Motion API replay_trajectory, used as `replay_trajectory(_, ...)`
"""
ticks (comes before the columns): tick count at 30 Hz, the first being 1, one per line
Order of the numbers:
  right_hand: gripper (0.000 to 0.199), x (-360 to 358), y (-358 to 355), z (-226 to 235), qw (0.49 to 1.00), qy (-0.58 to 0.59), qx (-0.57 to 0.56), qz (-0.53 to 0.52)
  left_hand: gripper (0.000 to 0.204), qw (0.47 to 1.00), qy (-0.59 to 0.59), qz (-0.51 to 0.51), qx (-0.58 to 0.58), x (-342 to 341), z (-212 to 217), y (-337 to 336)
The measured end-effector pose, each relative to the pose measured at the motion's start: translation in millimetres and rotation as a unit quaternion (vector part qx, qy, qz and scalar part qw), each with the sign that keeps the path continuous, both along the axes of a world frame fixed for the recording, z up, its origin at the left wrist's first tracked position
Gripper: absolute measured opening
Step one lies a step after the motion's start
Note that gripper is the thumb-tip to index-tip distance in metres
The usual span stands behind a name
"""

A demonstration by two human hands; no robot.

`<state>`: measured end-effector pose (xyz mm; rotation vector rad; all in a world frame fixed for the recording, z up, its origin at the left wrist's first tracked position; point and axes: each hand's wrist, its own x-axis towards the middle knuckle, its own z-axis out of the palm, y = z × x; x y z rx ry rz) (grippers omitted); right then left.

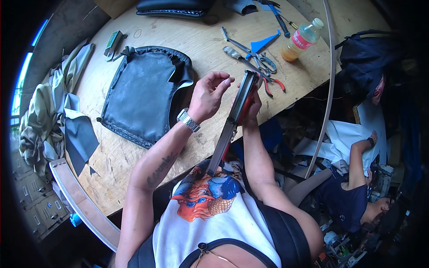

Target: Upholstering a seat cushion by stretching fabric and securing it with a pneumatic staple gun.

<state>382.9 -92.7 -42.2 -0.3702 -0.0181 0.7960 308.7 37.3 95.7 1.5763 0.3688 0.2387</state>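
My right hand [253,103] grips a long grey metal staple gun [232,120] with a red part, held upright over the table's near edge, its lower end against my shirt. My left hand [209,94], with a metal watch on the wrist, hovers just left of the tool's top end, thumb and fingers pinched close together; whether something small is between them is too fine to see. A black leather seat cover [140,96] with a gathered edge lies on the wooden table [201,44] to the left of my hands.
Scissors [250,51], red-handled pliers [273,82], a blue triangular scraper [263,42] and a plastic bottle of orange liquid [300,40] lie beyond my hands. Grey fabric scraps [78,129] and olive cloth [40,116] hang off the left. Another person [353,192] lies on the floor, right.
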Motion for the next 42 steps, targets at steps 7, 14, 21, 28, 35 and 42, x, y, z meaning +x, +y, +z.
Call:
replay_trajectory(7,0.05,-1,2,5,0.998,-0.01,0.055,-0.002,0.029,0.988,-0.014,0.139,-0.072,33,-15,-18)
replay_trajectory(14,0.053,3,3,-26,0.997,-0.073,0.0,0.011,0.044,0.964,0.013,0.175,-0.2,57,-20,-35)
replay_trajectory(21,0.051,-4,-1,-23,0.999,-0.037,0.019,-0.009,0.052,0.979,0.059,0.158,-0.111,60,-31,-43)
replay_trajectory(28,0.05,-8,-5,-25,0.999,0.002,0.036,-0.018,0.05,0.986,0.107,0.101,-0.077,68,-32,-33)
replay_trajectory(35,0.051,-6,-7,-24,0.997,0.011,0.079,-0.013,0.039,0.984,0.167,-0.051,-0.033,63,-18,-31)
replay_trajectory(42,0.056,-7,-14,-16,0.997,0.014,0.077,-0.007,0.061,0.951,0.219,-0.078,0.206,66,-16,-43)
